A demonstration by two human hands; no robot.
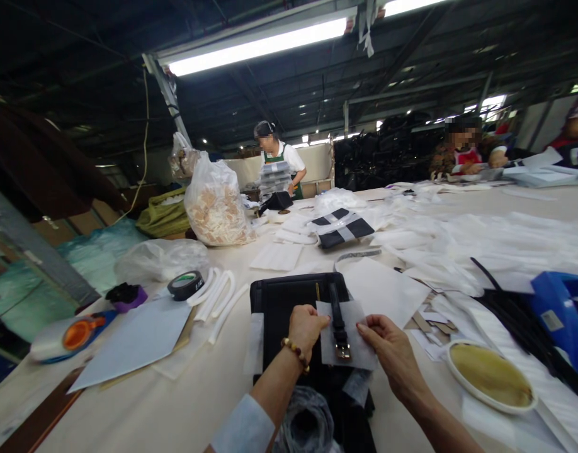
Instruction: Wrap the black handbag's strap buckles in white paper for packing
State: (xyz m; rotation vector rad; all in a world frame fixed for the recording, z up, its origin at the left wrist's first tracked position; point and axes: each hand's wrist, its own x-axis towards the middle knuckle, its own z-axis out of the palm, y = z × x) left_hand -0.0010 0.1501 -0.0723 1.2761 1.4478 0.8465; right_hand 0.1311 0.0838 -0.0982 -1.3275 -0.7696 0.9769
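A black bag (274,302) lies on the work table in front of me. Down its front runs a black strap (336,311) with a shiny metal buckle (343,351). A thin white sheet (327,345) sits beneath the strap and buckle. At the sheet's left edge, my left hand (302,327), with a beaded bracelet on the wrist, is closed in a pinch. My right hand (388,346) pinches the right edge between thumb and fingers. Clear plastic wrapping (305,418) covers something round at the bag's near end, partly behind my left forearm.
Black tape (186,285), white foam strips (218,299) and a pale board (138,340) lie left. A yellow-filled dish (491,377) and blue dispenser (563,314) stand right. Beyond are a wrapped black item (343,228), a scrap-filled bag (218,204) and two co-workers.
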